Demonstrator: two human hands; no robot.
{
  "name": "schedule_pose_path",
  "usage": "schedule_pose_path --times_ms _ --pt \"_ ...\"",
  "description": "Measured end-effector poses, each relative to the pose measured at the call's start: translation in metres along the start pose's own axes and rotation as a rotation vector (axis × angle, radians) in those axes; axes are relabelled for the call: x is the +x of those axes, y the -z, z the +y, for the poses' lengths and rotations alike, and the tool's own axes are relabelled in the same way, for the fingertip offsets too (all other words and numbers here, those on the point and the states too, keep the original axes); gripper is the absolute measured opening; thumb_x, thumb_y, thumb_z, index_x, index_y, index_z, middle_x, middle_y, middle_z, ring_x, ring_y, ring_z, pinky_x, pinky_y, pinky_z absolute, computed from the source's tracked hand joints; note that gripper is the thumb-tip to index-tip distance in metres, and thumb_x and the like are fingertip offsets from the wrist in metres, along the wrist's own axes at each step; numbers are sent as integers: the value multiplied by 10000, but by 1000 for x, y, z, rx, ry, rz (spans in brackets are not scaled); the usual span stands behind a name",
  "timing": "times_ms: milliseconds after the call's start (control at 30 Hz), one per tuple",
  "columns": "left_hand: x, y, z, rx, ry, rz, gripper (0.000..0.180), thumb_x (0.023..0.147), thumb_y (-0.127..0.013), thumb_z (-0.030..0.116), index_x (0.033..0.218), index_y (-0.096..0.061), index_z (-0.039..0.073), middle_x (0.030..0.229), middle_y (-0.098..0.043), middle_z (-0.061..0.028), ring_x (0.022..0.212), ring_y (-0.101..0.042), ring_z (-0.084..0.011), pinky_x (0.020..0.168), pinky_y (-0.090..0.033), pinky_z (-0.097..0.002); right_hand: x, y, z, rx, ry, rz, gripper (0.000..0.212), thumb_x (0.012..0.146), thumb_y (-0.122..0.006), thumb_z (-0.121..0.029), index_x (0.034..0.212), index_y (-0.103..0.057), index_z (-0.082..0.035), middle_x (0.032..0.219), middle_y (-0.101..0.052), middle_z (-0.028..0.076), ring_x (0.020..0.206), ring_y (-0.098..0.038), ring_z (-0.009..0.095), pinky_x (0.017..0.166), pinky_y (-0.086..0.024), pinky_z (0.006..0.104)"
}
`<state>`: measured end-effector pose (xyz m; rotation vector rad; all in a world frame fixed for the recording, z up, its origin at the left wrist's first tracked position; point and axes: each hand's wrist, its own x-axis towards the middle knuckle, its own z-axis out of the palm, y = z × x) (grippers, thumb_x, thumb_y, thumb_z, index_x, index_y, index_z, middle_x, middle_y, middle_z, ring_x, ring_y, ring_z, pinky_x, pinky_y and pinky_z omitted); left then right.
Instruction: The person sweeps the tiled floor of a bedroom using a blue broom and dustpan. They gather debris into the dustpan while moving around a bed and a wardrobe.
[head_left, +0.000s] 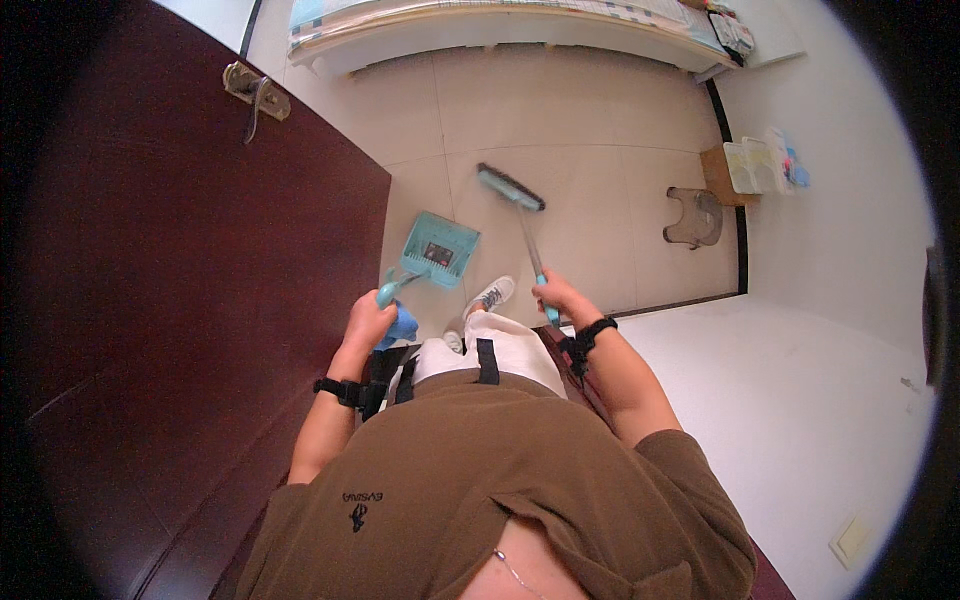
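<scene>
My left hand (368, 322) is closed round the handle of a light-blue dustpan (455, 237). The pan hangs out ahead of me above the tiled floor, or rests on it; I cannot tell which. A crumpled blue cloth (403, 327) shows beside that hand, partly hidden by it. My right hand (562, 294) grips the blue lower grip of a broom (531, 240). Its grey stick runs away from me to a light-blue head with dark bristles, a little beyond and right of the dustpan.
A dark red door (200, 260) with a metal lever handle (258, 98) fills the left side. A bed (520, 28) stands at the far end. On the right are a grey stool (693, 217), a white plastic rack (757, 166) and a white wall (830, 240).
</scene>
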<state>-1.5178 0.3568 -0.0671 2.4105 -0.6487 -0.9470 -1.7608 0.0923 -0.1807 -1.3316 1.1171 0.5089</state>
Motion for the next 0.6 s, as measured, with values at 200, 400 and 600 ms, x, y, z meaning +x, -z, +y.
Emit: schedule_pose_path --times_ms 200,400,600 --pt "-10 2 -5 10 27 -61 334 710 -532 300 844 -568 -4 800 -586 -216 786 -571 -351 672 -441 -400 -83 -35 -3 -90 -27 -115 667 675 -521 -72 1298 -283 -52 657 -519 79 499 -514 157 433 -427 287" --pt "-19 22 -19 141 -20 -178 472 725 -533 479 872 -579 33 840 -601 -178 834 -572 -324 703 -439 -404 -116 -41 13 206 -12 -118 662 691 -519 -22 1307 -282 -75 652 -507 61 456 -461 138 395 -393 267" --pt "-19 29 -50 253 8 -161 553 725 -503 568 933 -578 61 905 -596 -186 870 -572 -311 728 -438 -410 -135 -53 34 355 -4 -28 692 715 -534 -80 1332 -222 -115 673 -512 46 464 -477 142 372 -380 247"
